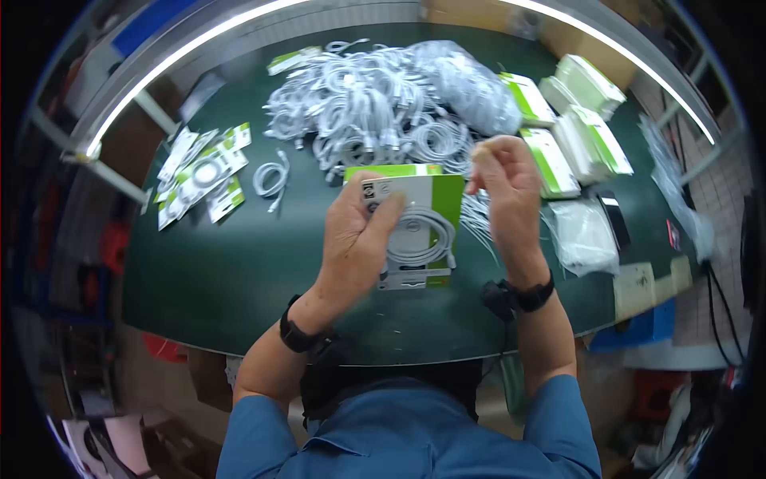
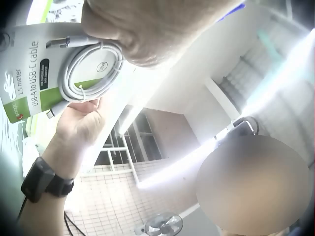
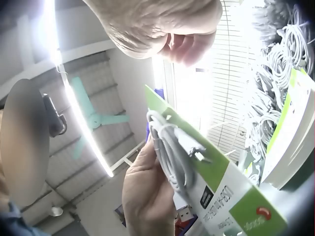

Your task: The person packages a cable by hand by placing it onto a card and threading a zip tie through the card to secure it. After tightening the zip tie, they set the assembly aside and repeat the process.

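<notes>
Card point(image 1: 413, 227): up off the table, mid-view in the head camera — and there's the coiled cable point(image 1: 415, 260) riding on its printed face.
Left hand point(image 1: 351, 243): clamped on the card's edge at 9 o'clock, thumb across the front; a firm, flat grip should stop it buckling.
Right hand point(image 1: 509, 180): apart from the card, up at 2 o'clock, fingers curled — can't tell whether they pinch anything.
White tie point(image 2: 81, 91): round the coil; worth checking it sits snug without kinking the cable.
USB-A plug point(image 2: 58, 43): over the card's face; best lined up straight, inside the outline.
White strips point(image 1: 477, 219): loose at 3 o'clock; lifting one at a time should avoid tangles.
</notes>
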`<state>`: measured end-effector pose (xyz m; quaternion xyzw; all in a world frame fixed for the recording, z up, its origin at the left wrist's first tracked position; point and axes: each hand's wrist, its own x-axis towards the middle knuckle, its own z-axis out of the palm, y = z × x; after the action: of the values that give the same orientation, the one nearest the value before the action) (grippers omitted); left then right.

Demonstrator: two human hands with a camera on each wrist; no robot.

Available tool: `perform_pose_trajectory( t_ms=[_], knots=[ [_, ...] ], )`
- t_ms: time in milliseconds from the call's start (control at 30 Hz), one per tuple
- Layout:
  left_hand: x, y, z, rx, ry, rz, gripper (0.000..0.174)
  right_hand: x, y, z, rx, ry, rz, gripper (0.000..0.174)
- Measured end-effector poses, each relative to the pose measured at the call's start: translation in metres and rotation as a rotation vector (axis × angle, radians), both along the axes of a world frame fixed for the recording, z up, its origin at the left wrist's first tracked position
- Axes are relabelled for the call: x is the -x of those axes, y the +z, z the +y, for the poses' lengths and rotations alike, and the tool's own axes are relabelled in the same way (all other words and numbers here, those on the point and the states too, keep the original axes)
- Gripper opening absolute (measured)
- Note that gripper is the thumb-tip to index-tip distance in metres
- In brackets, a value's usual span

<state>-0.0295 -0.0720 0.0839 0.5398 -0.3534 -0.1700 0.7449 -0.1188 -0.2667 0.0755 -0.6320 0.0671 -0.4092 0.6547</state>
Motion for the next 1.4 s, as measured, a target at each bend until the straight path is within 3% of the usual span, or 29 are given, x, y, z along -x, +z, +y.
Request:
perform_pose_trajectory(
  t_ms=[133,200,333,667,967,1200,1400],
  knots=[
    [-0.030,-0.012,0.005,0.025,0.055,-0.018,0.014,-0.023,-0.014,0.027,0.162,0.086,-0.067,0.021],
    [-0.043,-0.016,0.014,-0.070,0.056,-0.018,0.015,-0.025,-0.026,0.046,0.215,0.129,-0.081,0.044],
    [-0.053,-0.024,0.014,0.013,0.007,0.104,0.015,-0.028,-0.042,0.066,0.381,-0.054,-0.017,0.070],
    [-0.057,-0.065,0.021,0.060,-0.021,0.219,0.016,-0.023,-0.069,0.078,0.801,-0.380,0.111,0.043],
    [-0.053,-0.074,0.021,0.019,0.103,0.196,0.015,-0.036,-0.084,0.074,1.009,-0.416,-0.013,0.034],
    [-0.054,-0.073,0.022,0.020,0.100,0.187,0.015,-0.039,-0.086,0.079,0.939,-0.410,-0.026,0.023],
    [-0.056,-0.069,0.023,-0.002,0.092,0.164,0.013,-0.040,-0.091,0.075,0.888,-0.383,-0.001,0.027]
  ],
)
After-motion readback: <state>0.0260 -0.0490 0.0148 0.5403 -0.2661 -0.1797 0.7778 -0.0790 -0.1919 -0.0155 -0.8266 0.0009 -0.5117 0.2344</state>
